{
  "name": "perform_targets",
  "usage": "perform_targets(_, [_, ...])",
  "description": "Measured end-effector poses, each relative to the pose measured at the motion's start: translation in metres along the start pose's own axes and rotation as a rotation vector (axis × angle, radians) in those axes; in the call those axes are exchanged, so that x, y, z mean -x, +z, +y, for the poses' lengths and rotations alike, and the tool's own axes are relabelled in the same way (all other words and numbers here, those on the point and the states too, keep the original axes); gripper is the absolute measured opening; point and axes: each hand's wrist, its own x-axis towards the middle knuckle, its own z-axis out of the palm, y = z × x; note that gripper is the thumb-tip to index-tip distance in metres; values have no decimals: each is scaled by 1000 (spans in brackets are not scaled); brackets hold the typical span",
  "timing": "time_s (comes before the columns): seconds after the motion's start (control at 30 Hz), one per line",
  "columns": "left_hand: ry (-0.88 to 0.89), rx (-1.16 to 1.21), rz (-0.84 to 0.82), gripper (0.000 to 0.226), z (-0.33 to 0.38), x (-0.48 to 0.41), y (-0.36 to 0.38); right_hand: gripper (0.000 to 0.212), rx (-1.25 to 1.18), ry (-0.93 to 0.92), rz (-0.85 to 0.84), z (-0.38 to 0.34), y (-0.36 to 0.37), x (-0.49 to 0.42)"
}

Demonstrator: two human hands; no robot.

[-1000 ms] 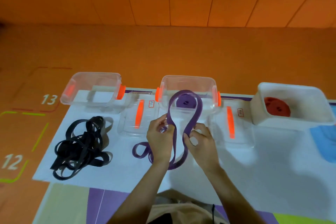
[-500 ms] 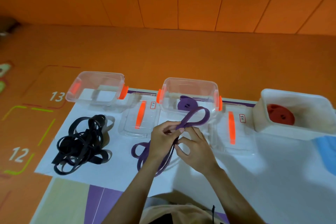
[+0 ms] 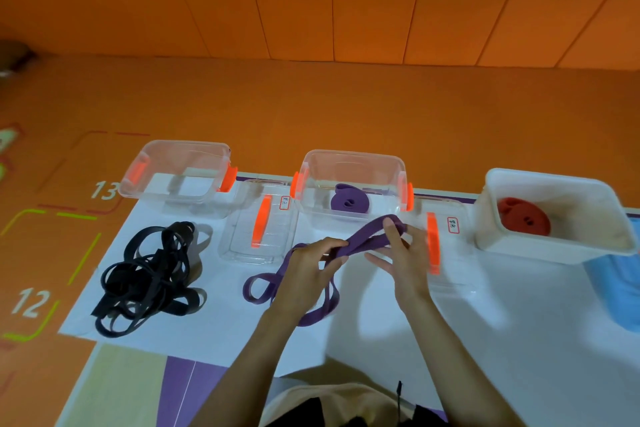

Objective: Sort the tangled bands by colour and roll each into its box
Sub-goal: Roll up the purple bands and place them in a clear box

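A long purple band (image 3: 367, 237) is stretched flat between my hands above the white sheet (image 3: 225, 322). My left hand (image 3: 308, 270) grips its middle, and the slack loops trail down to the left. My right hand (image 3: 401, 253) pinches the folded far end near the middle clear box (image 3: 351, 163), which holds a rolled purple band (image 3: 349, 203). A tangle of black bands (image 3: 149, 277) lies at the left. The left clear box (image 3: 180, 152) has no band in it. The white box (image 3: 554, 246) at the right holds a rolled red band (image 3: 523, 218).
Two clear lids with orange handles lie on the sheet, one lid (image 3: 259, 222) between the clear boxes and the other lid (image 3: 440, 243) beside my right hand. A blue object (image 3: 616, 291) sits at the right edge. Orange floor mats surround the sheet.
The upright purple loop has been lowered and flattened into a doubled strip. My right hand has moved to the right, to the strip's far end; my left hand keeps its hold.
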Motion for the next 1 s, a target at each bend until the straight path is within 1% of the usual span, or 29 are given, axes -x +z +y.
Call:
perform_targets(0.1, [106, -185, -8, 27, -5, 4, 0, 21, 17, -16, 9, -2, -8, -2])
perform_targets(0.17, [167, -260, -22, 27, -9, 6, 2, 13, 79, -34, 1, -2, -13, -2])
perform_targets(0.23, [154, -272, -33, 27, -11, 9, 3, 12, 180, -87, 18, -4, -14, -1])
perform_targets(0.27, [136, -275, -44, 28, -11, 10, 3, 16, 212, -116, 25, -5, -14, 1])
perform_targets(0.33, [72, -273, -82, 28, -9, 11, 4, 23, 204, -154, 15, -7, -13, 7])
perform_targets(0.4, [21, -222, -81, 29, -3, 10, 7, 30, 194, -181, 6, -10, -11, 13])
perform_targets(0.47, [0, -115, -34, 32, 8, 7, 10, 39, 218, -211, 4, -12, -9, 19])
perform_targets(0.6, [86, 26, 73, 27, 30, 0, 19, 40, 128, -219, -53, -17, -8, 31])
perform_targets(0.7, [92, 75, 119, 18, 35, 1, 24, 39, 196, -241, -37, -18, -8, 38])
perform_targets(0.77, [95, 92, 120, 17, 33, 2, 26, 37, 242, -267, -48, -18, -10, 41])
perform_targets(0.83, [92, 98, 97, 16, 31, 3, 26, 29, 256, -283, -58, -18, -14, 42])
perform_targets(0.93, [109, 78, 75, 19, 31, 5, 28, 17, 224, -288, -32, -19, -22, 43])
perform_targets(1.0, [122, 128, 81, 21, 33, 7, 29, 14, 138, -263, -39, -21, -27, 44])
